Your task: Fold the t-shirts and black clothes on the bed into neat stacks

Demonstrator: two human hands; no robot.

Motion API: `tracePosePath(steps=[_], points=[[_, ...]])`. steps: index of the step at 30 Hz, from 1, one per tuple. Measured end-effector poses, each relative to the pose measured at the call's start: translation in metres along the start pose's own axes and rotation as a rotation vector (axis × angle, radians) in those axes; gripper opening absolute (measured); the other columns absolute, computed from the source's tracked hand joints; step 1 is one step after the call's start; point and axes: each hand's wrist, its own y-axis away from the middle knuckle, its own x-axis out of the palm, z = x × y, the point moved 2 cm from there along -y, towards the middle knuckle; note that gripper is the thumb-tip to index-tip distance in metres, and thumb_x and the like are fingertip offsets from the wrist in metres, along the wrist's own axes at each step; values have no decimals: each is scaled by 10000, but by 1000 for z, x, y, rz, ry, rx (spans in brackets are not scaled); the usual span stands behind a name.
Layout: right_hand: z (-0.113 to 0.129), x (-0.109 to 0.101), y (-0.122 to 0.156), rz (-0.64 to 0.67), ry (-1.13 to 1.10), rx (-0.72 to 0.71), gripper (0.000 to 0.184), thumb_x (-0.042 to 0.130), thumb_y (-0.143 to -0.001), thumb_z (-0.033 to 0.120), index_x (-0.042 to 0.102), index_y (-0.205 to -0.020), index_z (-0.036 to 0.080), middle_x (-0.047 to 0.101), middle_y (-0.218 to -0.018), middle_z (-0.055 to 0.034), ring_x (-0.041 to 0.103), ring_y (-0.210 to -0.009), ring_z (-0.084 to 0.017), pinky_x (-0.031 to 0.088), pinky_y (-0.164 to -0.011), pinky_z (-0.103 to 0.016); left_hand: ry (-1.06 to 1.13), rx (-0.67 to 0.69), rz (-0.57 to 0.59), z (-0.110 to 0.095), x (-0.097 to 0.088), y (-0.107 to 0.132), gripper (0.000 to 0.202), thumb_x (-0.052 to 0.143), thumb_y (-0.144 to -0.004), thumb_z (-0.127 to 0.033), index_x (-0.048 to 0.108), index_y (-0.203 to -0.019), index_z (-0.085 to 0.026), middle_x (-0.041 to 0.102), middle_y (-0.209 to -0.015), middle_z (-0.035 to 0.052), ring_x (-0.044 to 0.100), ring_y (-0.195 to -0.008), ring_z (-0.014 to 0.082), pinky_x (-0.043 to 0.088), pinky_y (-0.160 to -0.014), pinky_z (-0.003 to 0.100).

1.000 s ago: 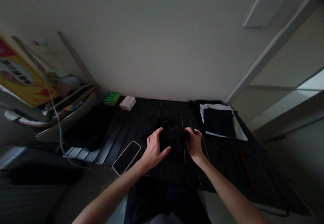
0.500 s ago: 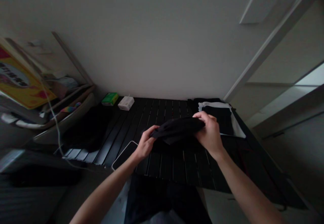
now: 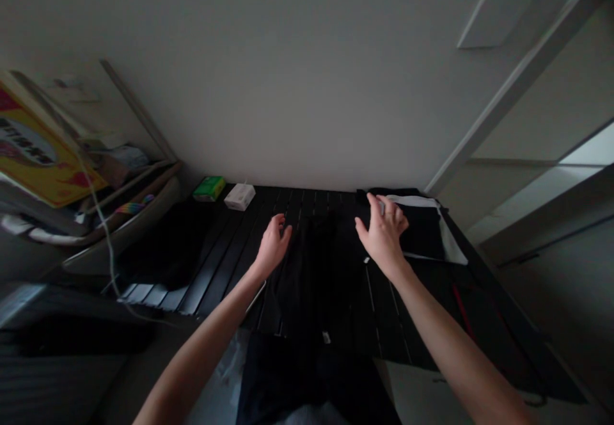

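Note:
A piece of black cloth, apparently a garment [image 3: 311, 271], lies spread on the black slatted table [image 3: 218, 246], its near end reaching the front edge. Small white tags show on or beside it. Just off its left side is my left hand [image 3: 272, 244], holding nothing, with thumb and fingers apart. On the other side my right hand [image 3: 382, 236] hovers with its fingers spread, also holding nothing. It partly covers a folded black-and-white cloth [image 3: 425, 233] at the back right. Dim light makes the garment's outline hard to follow.
Against the wall stand a green box [image 3: 209, 188] and a white box [image 3: 240, 196]. A cart or bin [image 3: 129, 207] with assorted items is at the left, a white cable [image 3: 108, 239] hanging before it. Something red-edged [image 3: 463, 310] lies at the right.
Both hands have let go of the bunched black garment, which now lies spread lengthwise on the table. My hands have opened and moved slightly away from the body.

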Motion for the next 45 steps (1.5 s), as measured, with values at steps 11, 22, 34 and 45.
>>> tracePosePath(steps=[11, 22, 34, 45], points=[[16, 50, 122, 905, 147, -14, 581, 517, -880, 451, 445, -1322, 82, 677, -1024, -198, 636, -977, -292, 367, -889, -411, -735, -16, 395, 8, 85, 75, 731, 553, -819, -345, 281, -1465, -135, 275, -1509, 235, 191, -1388, 455, 182, -1011, 733], [-19, 53, 120, 638, 98, 13, 591, 402, -778, -25, 406, -1347, 131, 652, -1084, -115, 610, -972, -205, 287, -854, -348, -701, -291, 172, 48, 4, 31, 364, 247, -952, -191, 521, -1189, -154, 700, -935, 146, 687, -872, 266, 505, -733, 352], [-75, 32, 34, 61, 369, 136, 295, 439, -790, 120, 627, -1012, 169, 576, -1062, -145, 426, -1051, -311, 228, -920, -476, -878, -470, 212, 98, -52, 15, 323, 363, -841, -93, 605, -1043, -162, 656, -1109, 179, 581, -1078, 349, 402, -879, 611], [-51, 97, 94, 492, 258, 368, 722, 458, -858, 387, 276, -1398, -57, 567, -1106, -304, 554, -1013, -397, 399, -815, -491, -352, 148, 376, 47, 24, -13, 441, 525, -891, -341, 513, -1309, -201, 563, -1312, 100, 509, -1227, 225, 391, -1050, 379]])
